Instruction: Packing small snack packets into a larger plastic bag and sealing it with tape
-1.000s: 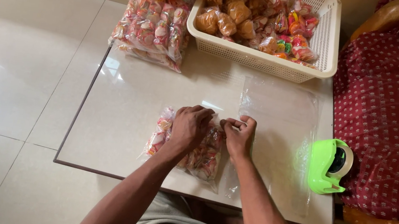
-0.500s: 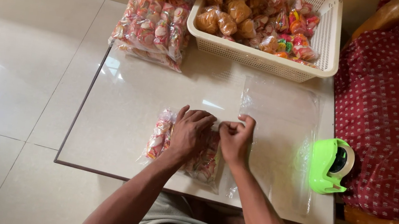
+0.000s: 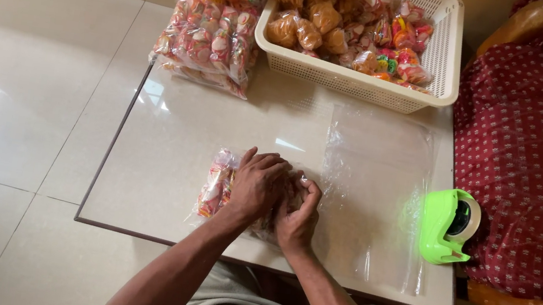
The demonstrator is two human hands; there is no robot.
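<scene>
A clear plastic bag of red and white snack pieces (image 3: 217, 184) lies on the small beige table (image 3: 175, 124), near its front edge. My left hand (image 3: 257, 183) presses flat on top of the bag, fingers spread. My right hand (image 3: 299, 214) sits against the bag's right end, fingers curled onto the plastic there. Both hands cover most of the bag; only its left end shows.
An empty clear plastic bag (image 3: 378, 183) lies flat to the right. A green tape dispenser (image 3: 448, 225) stands at the table's right edge. A cream basket (image 3: 444, 53) of small snack packets and stacked filled bags (image 3: 209, 39) sit at the back. A red patterned seat (image 3: 538, 142) is right.
My right hand has moved left and down from beside the bag onto its right end. My left hand has flattened on the bag. The bag has stayed in place.
</scene>
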